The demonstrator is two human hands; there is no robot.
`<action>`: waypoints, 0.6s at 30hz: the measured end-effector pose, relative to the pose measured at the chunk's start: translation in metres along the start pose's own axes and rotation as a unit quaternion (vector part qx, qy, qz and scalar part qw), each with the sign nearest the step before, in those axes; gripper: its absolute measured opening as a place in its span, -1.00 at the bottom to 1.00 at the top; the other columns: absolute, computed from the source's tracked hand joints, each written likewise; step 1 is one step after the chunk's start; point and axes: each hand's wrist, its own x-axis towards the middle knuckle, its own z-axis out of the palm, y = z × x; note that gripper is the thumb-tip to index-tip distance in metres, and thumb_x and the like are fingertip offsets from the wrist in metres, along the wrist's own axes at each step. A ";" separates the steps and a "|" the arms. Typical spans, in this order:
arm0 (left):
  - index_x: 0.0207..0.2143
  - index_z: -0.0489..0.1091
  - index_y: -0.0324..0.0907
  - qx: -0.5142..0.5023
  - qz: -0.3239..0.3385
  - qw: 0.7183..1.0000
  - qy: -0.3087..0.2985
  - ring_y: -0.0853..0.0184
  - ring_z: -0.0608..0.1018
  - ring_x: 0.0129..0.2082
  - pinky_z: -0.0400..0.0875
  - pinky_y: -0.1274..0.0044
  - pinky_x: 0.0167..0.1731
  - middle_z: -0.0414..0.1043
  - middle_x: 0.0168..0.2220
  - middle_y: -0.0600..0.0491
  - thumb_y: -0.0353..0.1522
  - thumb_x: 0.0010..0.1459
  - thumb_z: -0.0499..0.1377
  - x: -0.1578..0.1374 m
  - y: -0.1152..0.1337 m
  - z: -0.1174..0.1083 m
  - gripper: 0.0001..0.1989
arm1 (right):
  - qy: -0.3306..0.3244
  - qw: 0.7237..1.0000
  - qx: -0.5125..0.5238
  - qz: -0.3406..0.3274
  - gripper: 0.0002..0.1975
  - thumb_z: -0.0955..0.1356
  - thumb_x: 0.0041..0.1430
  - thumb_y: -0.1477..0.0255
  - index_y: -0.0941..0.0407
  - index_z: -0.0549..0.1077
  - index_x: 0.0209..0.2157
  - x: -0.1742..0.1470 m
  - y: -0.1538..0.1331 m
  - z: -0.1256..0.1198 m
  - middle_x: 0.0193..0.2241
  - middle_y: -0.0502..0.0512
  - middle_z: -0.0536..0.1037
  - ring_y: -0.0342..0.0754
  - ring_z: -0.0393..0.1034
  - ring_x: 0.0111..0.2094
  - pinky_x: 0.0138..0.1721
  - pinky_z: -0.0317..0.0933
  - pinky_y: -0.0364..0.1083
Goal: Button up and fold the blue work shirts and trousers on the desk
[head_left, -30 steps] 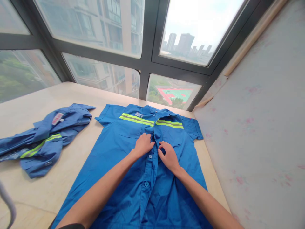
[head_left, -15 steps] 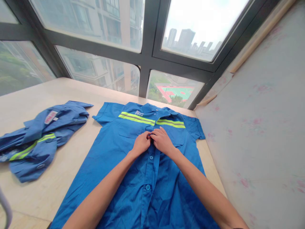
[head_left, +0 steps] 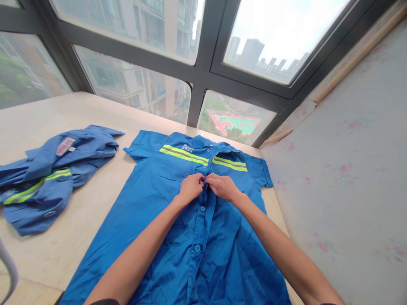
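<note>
A blue short-sleeved work shirt (head_left: 152, 203) lies spread face up, its collar toward the window. Yellow-green reflective stripes cross its chest. At the front placket, just below the stripes, my left hand (head_left: 192, 186) pinches one edge of the cloth. My right hand (head_left: 222, 186) has its fingers closed on the opposite edge, almost touching the left fingertips. Whatever lies between the fingertips is hidden. Lower on the placket, a button (head_left: 202, 209) and another button (head_left: 197, 248) show uncovered, with the other front edge lying beside them.
Left of the shirt, a second blue garment (head_left: 85, 156) lies crumpled on the pale ledge (head_left: 104, 203). Dark window frames (head_left: 203, 63) rise behind. A flowered wall (head_left: 343, 178) borders the right side. Some curved grey object (head_left: 9, 267) shows at the lower left edge.
My hands have drawn slightly apart at the placket, and the right front edge is lifted a little more. The camera view has tilted and shifted slightly.
</note>
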 end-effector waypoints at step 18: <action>-0.21 0.50 -0.24 -0.271 -0.071 0.959 -0.050 0.36 0.54 -0.54 0.39 0.57 -0.47 0.55 -0.52 0.09 -0.54 -0.16 0.28 0.020 -0.021 0.001 -0.64 | 0.178 0.924 0.329 -0.080 -0.64 0.28 0.11 0.66 0.05 0.56 -0.15 0.003 0.012 0.036 -0.17 0.10 0.58 -0.03 0.48 -0.12 -0.05 0.37 -0.03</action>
